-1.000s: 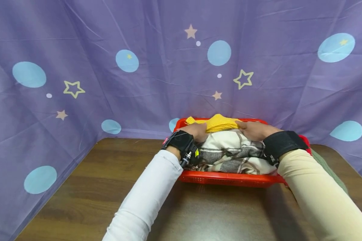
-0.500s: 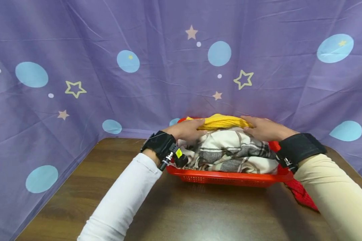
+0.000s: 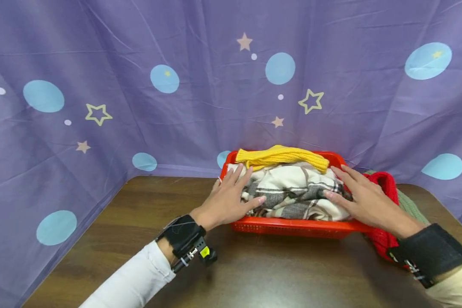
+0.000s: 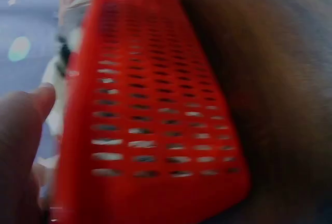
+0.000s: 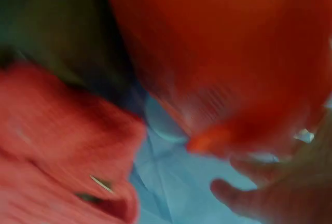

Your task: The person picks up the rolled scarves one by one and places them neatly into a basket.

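A red plastic basket [image 3: 285, 225] with perforated walls stands on the table, filled with cloth. Along its back lies a yellow knitted piece [image 3: 281, 156], folded into a long strip. In front of that is a bunched plaid cloth [image 3: 288, 179] in white, grey and brown. My left hand [image 3: 227, 199] is spread over the basket's left side, its fingers straight and holding nothing. Over the right side my right hand [image 3: 365, 199] spreads likewise, with nothing in its grasp. In the left wrist view the basket's holed wall [image 4: 155, 89] fills the middle, my thumb beside the rim.
Right of the basket lies a red knitted item [image 3: 386, 188], partly behind my right hand. A green cloth [image 3: 410, 205] lies beyond it near the table's right side. The wooden table [image 3: 269, 273] meets a purple patterned curtain [image 3: 200, 119] at the back.
Both hands have let go of the yellow knitted piece and drawn back toward me and apart. The yellow piece now stretches further right along the basket's back.
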`<state>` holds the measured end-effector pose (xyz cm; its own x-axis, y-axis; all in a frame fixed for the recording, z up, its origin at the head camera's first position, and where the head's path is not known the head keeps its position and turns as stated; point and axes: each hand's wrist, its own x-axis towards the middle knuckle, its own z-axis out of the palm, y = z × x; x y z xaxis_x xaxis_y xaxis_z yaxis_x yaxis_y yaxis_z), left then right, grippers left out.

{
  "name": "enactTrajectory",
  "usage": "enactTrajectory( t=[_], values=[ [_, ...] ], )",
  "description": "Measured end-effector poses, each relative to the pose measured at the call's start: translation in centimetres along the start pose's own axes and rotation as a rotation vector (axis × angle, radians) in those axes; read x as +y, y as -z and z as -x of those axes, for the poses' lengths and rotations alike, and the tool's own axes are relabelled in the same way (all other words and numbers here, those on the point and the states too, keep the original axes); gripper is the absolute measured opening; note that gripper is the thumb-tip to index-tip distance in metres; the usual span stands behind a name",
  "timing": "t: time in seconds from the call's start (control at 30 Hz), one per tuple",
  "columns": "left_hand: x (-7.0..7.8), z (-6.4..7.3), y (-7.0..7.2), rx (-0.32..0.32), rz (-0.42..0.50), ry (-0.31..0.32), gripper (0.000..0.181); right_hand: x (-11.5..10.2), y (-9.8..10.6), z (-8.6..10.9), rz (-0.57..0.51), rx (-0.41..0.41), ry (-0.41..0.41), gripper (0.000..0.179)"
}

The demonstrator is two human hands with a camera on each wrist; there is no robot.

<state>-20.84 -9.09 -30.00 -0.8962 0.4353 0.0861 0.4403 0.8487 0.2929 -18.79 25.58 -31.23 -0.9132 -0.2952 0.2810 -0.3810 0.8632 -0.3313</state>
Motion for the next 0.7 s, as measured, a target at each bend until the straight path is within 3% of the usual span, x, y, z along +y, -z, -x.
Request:
enactTrajectory(
  t=[0.17,0.37,0.5,0.7],
  values=[
    [-0.2,0.3,-1.8,0.057,-0.018,0.016,0.090,-0.4,-2.1,1.8,0.044,0.124,-0.016,0.087],
    [-0.5,0.9,-2.1,0.099,-0.047,0.023,0.090,-1.0,-2.6,2.4,0.055,0.092,-0.092,0.097],
    [-0.6,1.2,-2.4,0.135,-0.066,0.028,0.092,-1.1,-2.8,2.4,0.065,0.116,-0.080,0.098],
    [-0.4,1.3,-2.9,0.138,-0.075,0.030,0.094,-0.9,-3.2,3.0,0.088,0.145,-0.077,0.101]
  ],
)
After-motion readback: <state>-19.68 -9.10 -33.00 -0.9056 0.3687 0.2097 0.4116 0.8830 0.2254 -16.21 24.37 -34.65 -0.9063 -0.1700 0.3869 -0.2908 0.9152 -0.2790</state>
